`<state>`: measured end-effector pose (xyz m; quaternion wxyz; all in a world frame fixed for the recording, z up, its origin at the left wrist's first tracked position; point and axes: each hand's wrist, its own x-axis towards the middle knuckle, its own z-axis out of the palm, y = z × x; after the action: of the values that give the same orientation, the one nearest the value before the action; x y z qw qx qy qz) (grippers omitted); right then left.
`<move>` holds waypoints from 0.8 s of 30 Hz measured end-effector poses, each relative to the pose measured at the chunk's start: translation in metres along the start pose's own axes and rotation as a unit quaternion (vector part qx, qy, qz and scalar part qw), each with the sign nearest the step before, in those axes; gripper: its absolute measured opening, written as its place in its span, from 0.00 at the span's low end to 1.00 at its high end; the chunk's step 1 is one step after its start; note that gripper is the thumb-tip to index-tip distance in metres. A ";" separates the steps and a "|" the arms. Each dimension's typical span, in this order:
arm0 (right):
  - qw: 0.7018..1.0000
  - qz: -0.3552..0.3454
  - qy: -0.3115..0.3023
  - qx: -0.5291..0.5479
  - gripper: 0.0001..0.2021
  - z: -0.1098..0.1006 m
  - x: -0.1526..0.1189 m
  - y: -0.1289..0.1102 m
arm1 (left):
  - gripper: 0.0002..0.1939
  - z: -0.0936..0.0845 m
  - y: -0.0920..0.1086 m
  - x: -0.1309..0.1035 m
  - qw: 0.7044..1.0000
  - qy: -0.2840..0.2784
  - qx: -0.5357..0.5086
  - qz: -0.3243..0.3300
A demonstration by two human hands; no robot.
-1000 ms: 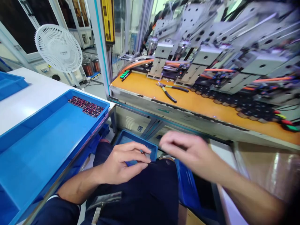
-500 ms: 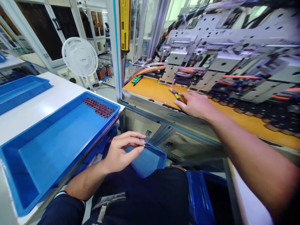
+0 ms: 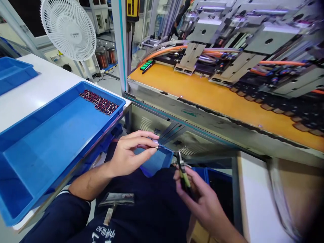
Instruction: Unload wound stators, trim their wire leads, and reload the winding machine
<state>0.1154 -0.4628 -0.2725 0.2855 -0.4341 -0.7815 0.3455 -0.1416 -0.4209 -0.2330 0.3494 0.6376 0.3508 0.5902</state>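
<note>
In the head view, pinched a small part (image 3: pixel 155 142) between thumb and fingers of the left hand (image 3: pixel 133 152), with a thin wire (image 3: pixel 167 149) reaching toward the right hand (image 3: pixel 198 194). Gripped pliers (image 3: pixel 184 172) in the right, tips at the wire's far end; could not tell whether clamped on it. Saw a bin (image 3: pixel 160 160) beneath the part, a tray (image 3: pixel 54 133) left of both hands on a counter (image 3: pixel 42 82), and a machine (image 3: pixel 204 31) beyond the right hand.

The left fingers (image 3: pixel 139 141) mostly hide a small part (image 3: pixel 155 141); the right fingers (image 3: pixel 199 181) cover the pliers' (image 3: pixel 186 179) handle ends. Pieces (image 3: pixel 98 102) in the large tray (image 3: pixel 54 135) look too tiny to identify. The top edge crops the fan (image 3: pixel 73 33).
</note>
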 end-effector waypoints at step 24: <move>0.969 -0.010 -0.031 0.247 0.29 0.021 0.008 -0.032 | 0.08 0.005 0.000 -0.005 0.999 -0.028 0.028 0.025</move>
<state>0.0800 -0.4741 -0.2584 0.3630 -0.3316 -0.6848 0.5379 -0.1373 -0.4252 -0.2353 0.3261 0.6718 0.3416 0.5707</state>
